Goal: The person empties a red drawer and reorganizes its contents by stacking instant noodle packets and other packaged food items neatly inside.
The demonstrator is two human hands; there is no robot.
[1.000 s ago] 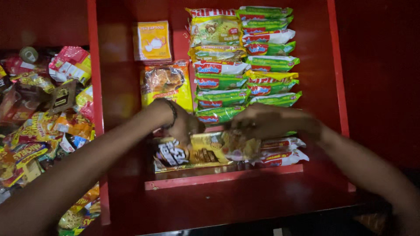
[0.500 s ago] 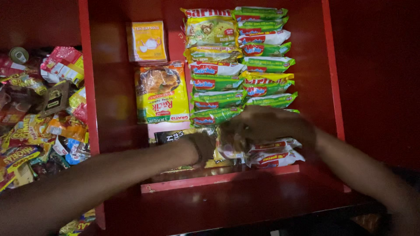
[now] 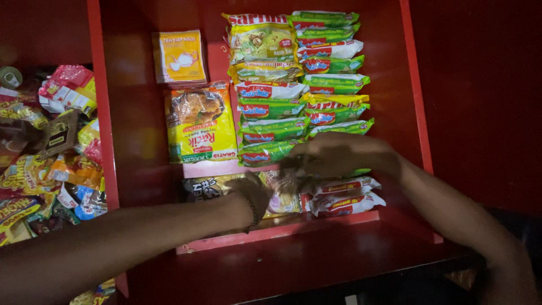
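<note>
- The left hand (image 3: 254, 192) lies low in the red tray (image 3: 141, 113), on top of a dark and yellow snack packet (image 3: 212, 186) at the front of the tray. Its fingers point toward the middle and press on a crinkled clear packet (image 3: 282, 192); I cannot tell if they are closed around it.
- The right hand (image 3: 339, 155) is just beside the left one, a little higher. Its fingers are bent down and closed on the upper edge of the same clear packet.
- This packet is in the front part of the tray, between the dark snack packet and two white and red noodle packets (image 3: 347, 195).
- Behind the hands, two rows of green, white and yellow noodle packets (image 3: 299, 85) overlap each other up to the back wall.
- On their left lies a yellow flour packet (image 3: 200, 121), and behind it a small orange tea box (image 3: 179, 56).
- Outside the tray, on the left, there is a pile of mixed sachets (image 3: 51, 152).
</note>
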